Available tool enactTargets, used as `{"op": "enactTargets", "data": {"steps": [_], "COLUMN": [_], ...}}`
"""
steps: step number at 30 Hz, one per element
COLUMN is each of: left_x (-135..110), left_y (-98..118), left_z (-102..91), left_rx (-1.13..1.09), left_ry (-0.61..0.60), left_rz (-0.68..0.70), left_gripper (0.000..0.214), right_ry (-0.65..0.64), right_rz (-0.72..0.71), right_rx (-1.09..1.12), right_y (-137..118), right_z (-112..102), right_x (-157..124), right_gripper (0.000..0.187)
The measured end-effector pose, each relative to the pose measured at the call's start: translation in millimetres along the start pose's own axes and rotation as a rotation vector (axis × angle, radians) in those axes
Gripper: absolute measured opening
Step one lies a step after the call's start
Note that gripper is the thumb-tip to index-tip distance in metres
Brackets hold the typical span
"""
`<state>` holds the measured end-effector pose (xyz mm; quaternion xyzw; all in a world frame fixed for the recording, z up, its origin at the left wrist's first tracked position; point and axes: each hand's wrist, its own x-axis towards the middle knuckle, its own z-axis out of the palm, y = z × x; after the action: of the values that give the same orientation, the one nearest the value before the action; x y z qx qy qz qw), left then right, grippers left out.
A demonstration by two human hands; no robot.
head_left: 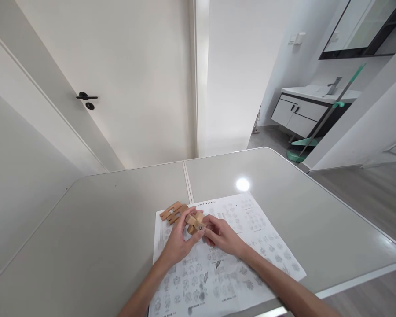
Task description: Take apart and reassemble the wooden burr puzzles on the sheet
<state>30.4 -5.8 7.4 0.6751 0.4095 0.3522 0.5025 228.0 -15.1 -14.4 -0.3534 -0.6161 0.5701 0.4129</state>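
Observation:
Both my hands meet over a printed sheet (251, 237) on the grey table (102, 229). My left hand (178, 240) and my right hand (221, 235) grip a small cluster of interlocked wooden puzzle pieces (195, 221) between their fingertips, just above the paper. Two loose notched wooden pieces (172, 212) lie side by side at the sheet's far left corner, just beyond my left fingers. The sheet is covered with rows of small puzzle diagrams.
A white door with a black handle (86, 97) stands behind the table. To the right, an opening shows a bathroom vanity with a sink (317, 99), and a green mop (330, 110) leans there. The table's right edge (376, 229) borders wooden flooring.

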Motion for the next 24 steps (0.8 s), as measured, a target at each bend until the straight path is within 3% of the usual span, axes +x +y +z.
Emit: {"op": "enactTargets", "data": {"steps": [5, 10, 14, 17, 20, 24], "left_x": [3, 6, 5, 2, 1, 3], "left_y": [-7, -10, -10, -9, -6, 1], "left_z": [1.3, 1.3, 3.1, 1.9, -2.3, -7.8], "left_rx": [0.067, 0.283, 0.454, 0.491, 0.426, 0.354], "left_ry": [0.039, 0.186, 0.176, 0.127, 0.051, 0.040], "left_rz": [0.026, 0.061, 0.092, 0.126, 0.106, 0.157], "left_gripper": [0.057, 0.040, 0.045, 0.061, 0.076, 0.071], "right_ry": [0.021, 0.186, 0.094, 0.054, 0.004, -0.104], "right_rz": [0.019, 0.009, 0.013, 0.014, 0.056, 0.075], "right_rx": [0.014, 0.013, -0.064, -0.115, 0.025, 0.244], "right_y": [1, -2, -1, 0, -1, -6], "right_z": [0, -1, -2, -2, -4, -9], "right_x": [2, 4, 3, 3, 3, 4], "right_gripper": [0.034, 0.036, 0.036, 0.037, 0.039, 0.040]}}
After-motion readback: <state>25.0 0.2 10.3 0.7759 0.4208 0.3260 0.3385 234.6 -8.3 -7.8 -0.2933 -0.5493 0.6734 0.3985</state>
